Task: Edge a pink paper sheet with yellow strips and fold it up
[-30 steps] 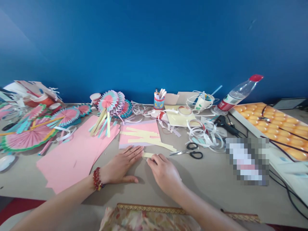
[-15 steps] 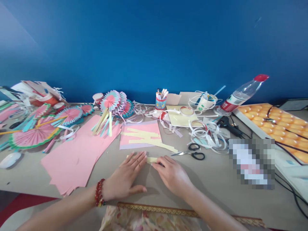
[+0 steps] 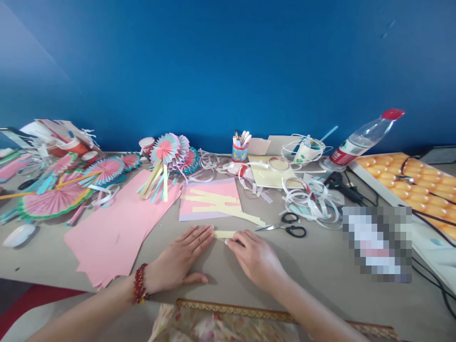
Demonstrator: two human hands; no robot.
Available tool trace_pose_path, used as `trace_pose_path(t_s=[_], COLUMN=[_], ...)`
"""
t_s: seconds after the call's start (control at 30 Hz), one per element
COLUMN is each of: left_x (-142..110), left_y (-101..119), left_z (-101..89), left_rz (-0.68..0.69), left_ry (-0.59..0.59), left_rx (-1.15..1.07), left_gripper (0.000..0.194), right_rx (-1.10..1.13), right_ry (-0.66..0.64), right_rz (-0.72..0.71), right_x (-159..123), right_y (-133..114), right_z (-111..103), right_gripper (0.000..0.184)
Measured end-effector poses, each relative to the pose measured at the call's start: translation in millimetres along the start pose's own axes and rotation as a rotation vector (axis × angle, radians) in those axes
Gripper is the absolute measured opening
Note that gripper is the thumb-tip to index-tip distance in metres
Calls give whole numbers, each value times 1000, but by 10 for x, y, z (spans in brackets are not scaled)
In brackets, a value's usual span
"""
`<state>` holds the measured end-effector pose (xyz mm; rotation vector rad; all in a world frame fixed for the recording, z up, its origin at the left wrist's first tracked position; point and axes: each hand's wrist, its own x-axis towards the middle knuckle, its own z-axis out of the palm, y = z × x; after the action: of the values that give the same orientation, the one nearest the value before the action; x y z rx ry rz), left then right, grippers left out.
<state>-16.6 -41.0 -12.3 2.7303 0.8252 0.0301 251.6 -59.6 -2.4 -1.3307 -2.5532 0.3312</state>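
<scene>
A pale yellow paper strip (image 3: 224,234) lies on the table between my hands. My left hand (image 3: 181,259) rests flat over its left part, fingers stretched out and thumb apart. Curled over the strip's right end is my right hand (image 3: 254,256), fingertips closed on the paper; the end itself is hidden beneath them. Just beyond, several more yellow strips (image 3: 213,202) lie across a pink sheet (image 3: 187,211) with a lilac edge. Black-handled scissors (image 3: 294,225) lie to the right of my right hand, blades pointing left.
Pink sheets (image 3: 114,232) and folded paper fans (image 3: 53,199) cover the left side, near a white mouse (image 3: 19,235). At the back stand a pen cup (image 3: 240,151) and a plastic bottle (image 3: 359,142). Curled white strips (image 3: 313,204) and a glue gun (image 3: 342,187) lie at right.
My left hand has slid a little to the left along the strip, so more of the yellow paper shows between my hands. My right hand stays closed on its end.
</scene>
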Motion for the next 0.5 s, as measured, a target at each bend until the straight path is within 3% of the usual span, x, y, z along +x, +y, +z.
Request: trace_pose_path(t_s=[0.5], left_x=[-11], left_y=[7], left_z=[-39], left_rz=[-1], left_ry=[6], left_rx=[-40], left_gripper=[86], right_rx=[-62], right_ry=[-54], right_rz=[-22], right_x=[138], right_y=[-173], right_z=[78], right_gripper=[24])
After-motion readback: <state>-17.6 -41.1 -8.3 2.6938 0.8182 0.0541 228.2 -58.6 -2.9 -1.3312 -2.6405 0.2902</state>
